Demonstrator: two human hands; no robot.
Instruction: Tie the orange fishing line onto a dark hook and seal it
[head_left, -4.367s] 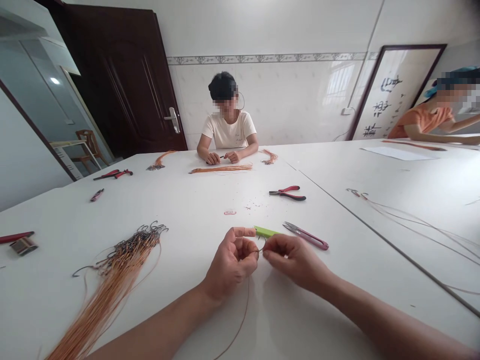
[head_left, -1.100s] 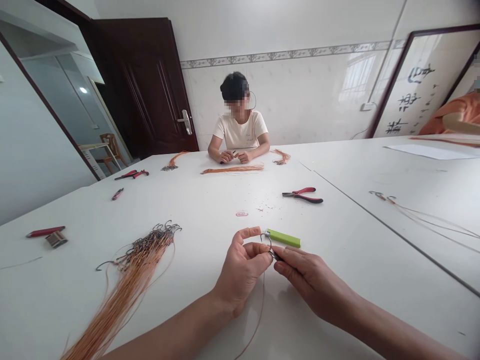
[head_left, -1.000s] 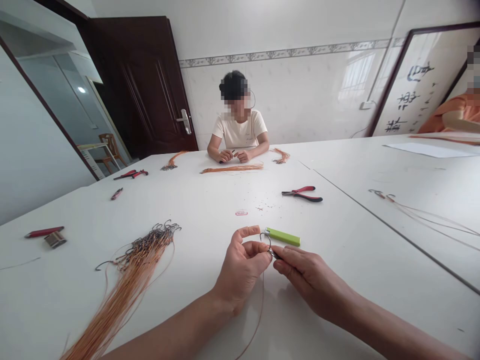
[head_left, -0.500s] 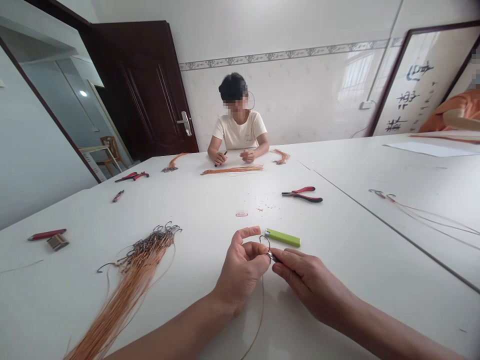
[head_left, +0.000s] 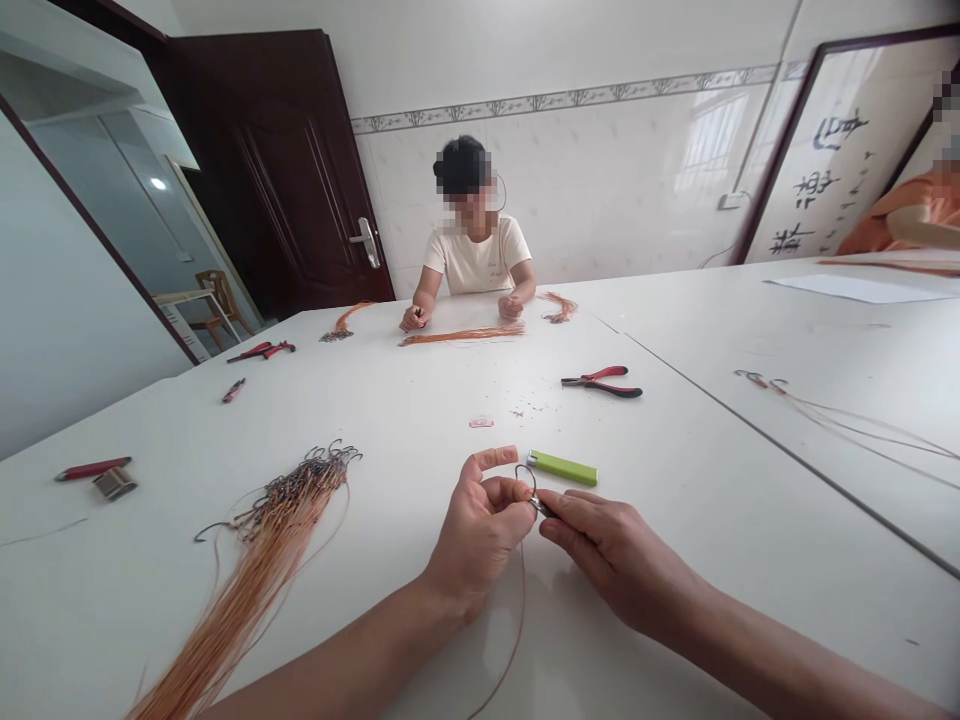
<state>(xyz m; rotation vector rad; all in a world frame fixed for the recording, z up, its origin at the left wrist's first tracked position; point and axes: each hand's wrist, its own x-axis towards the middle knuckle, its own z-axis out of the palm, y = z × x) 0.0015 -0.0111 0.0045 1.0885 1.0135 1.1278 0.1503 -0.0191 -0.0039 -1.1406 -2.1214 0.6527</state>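
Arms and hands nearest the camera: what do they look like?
The left hand and right hand are ungloved. The left forearm and right forearm are bare, with no sleeve, watch or bracelet in view. One left finger may carry tape-like bands; unclear.

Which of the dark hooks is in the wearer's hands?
The hook pinched in the left hand, its bend upward; the heap of hooks at left and the few at right lie on the table.

From the wearer's head, 1 camera looks forward and down across a white table (head_left: 390, 430), with the left hand (head_left: 480, 530) and right hand (head_left: 611, 540) close below centre, a seated person (head_left: 480, 262) and pale wall (head_left: 600, 180) farther ahead.
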